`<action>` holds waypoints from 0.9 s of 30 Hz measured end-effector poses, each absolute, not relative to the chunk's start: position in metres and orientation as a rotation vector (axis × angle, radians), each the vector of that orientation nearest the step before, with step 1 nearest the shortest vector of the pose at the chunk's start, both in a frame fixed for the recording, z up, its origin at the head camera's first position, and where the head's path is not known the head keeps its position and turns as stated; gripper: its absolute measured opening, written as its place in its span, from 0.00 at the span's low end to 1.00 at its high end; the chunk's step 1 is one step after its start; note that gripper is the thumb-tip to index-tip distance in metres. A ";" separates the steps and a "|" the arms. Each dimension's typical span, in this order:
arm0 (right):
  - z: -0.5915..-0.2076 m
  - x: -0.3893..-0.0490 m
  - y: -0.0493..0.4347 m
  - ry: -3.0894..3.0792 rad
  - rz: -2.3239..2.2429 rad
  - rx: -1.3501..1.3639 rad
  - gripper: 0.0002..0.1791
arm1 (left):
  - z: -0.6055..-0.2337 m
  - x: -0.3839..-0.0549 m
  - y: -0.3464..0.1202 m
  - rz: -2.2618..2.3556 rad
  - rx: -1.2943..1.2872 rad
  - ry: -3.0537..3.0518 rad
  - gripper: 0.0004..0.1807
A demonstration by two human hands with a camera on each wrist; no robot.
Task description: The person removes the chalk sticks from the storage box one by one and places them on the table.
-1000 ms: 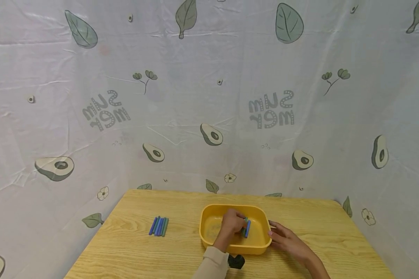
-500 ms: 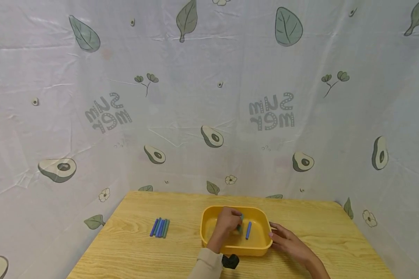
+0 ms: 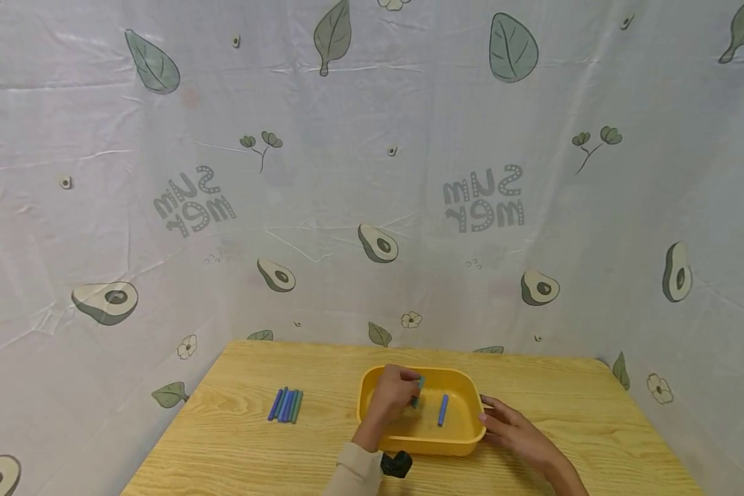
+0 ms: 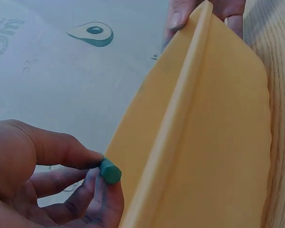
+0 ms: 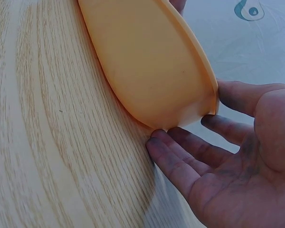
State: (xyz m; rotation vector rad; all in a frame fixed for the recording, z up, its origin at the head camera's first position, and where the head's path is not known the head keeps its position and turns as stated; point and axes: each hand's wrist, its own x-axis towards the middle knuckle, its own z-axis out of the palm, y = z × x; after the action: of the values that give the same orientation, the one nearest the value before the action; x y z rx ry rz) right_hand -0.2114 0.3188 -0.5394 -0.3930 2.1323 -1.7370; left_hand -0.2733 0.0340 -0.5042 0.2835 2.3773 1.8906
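My left hand (image 3: 395, 389) is inside the yellow plastic tub (image 3: 430, 446), pinching a green chalk stick (image 4: 110, 172) between thumb and fingers. In the head view this stick leans upright in the left half of the tub, partly covered by the fingers. A blue chalk stick (image 3: 443, 410) lies on the tub floor to its right. My right hand (image 3: 513, 434) holds the tub's right end, thumb over the rim and the other fingers spread against the outer wall (image 5: 156, 71).
Several blue and green chalk sticks (image 3: 285, 405) lie side by side on the wooden table (image 3: 235, 448), left of the tub. A printed curtain (image 3: 322, 193) hangs behind the table. A black wrist mount (image 3: 397, 464) sits at the left cuff.
The left hand has moved left within the tub, carrying the green chalk stick away from the blue one. The right hand and tub have stayed in place.
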 end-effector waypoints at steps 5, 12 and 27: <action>-0.540 -0.211 0.320 2.131 -1.733 -0.404 0.40 | -0.498 -0.273 0.024 1.928 0.313 2.357 0.16; -0.540 -0.211 0.320 2.117 -1.737 -0.414 0.40 | -0.490 -0.275 0.005 1.915 0.272 2.352 0.16; -0.541 -0.213 0.321 2.118 -1.730 -0.374 0.41 | -0.474 -0.276 -0.056 1.981 0.249 2.368 0.19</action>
State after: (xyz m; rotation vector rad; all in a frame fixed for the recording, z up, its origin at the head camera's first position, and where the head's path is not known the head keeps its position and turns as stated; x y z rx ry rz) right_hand -0.2127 0.3206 -0.5410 -0.3745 2.1185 -1.7304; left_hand -0.2758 -0.0560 -0.4736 0.2493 2.3676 1.9813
